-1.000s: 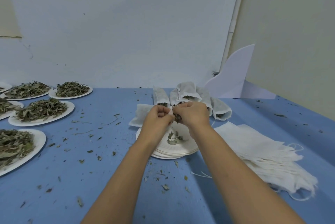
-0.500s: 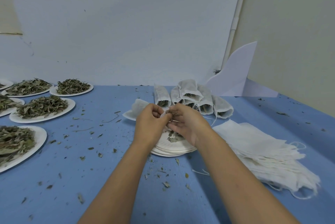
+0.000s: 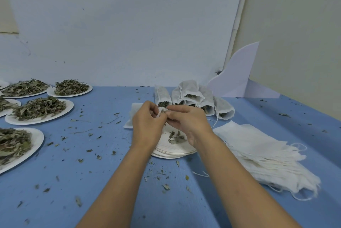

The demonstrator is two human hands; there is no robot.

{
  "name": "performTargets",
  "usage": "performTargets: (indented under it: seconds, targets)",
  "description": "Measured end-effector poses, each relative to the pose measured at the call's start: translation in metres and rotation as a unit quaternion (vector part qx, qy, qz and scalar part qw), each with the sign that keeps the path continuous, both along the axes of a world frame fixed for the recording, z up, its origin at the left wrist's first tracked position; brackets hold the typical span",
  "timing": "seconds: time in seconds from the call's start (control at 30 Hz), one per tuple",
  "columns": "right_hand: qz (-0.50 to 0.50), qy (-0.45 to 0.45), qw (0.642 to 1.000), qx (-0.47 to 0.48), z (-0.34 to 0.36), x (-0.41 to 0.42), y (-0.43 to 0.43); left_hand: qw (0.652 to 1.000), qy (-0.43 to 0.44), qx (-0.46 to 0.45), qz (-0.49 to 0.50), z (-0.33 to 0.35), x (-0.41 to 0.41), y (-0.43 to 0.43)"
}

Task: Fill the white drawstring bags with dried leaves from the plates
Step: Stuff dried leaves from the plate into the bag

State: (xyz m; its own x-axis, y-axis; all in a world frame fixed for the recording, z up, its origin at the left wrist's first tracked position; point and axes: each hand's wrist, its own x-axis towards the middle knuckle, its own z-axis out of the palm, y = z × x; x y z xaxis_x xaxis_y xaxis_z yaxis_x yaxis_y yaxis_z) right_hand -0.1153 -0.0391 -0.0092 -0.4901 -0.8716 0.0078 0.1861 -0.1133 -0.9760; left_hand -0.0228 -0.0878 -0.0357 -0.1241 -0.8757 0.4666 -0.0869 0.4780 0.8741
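My left hand (image 3: 147, 124) and my right hand (image 3: 188, 122) meet over a stack of white paper plates (image 3: 175, 151) in the middle of the blue table. Between them they hold a white drawstring bag (image 3: 133, 115) by its mouth; the bag's body sticks out to the left behind my left hand. My left fingers pinch the rim, and my right fingertips pinch at the opening. A few dried leaves (image 3: 175, 136) lie on the top plate. Filled bags (image 3: 191, 95) with leaves showing at their mouths lie heaped just behind my hands.
Several plates heaped with dried leaves (image 3: 39, 110) line the left side of the table. A stack of flat empty bags (image 3: 262, 152) lies to the right. Leaf crumbs litter the table (image 3: 103, 172). A white board (image 3: 238, 78) leans in the back corner.
Both hands have stayed together at the bag's mouth, working it. The view has shifted slightly, so the hands sit a little lower over the plate stack.
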Motion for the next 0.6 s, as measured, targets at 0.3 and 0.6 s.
performTargets:
  seconds: [0.3,0.6]
  targets:
    - [-0.019,0.000,1.000,-0.019,-0.0004,0.0052,0.0001,0.998,0.051,0.005,0.034,0.0005,-0.0011,-0.0018]
    - [-0.112,0.244,0.963,-0.022,-0.0046,0.0084,-0.0018,0.989,0.112,0.081,-0.046,0.0018,-0.0046,0.0000]
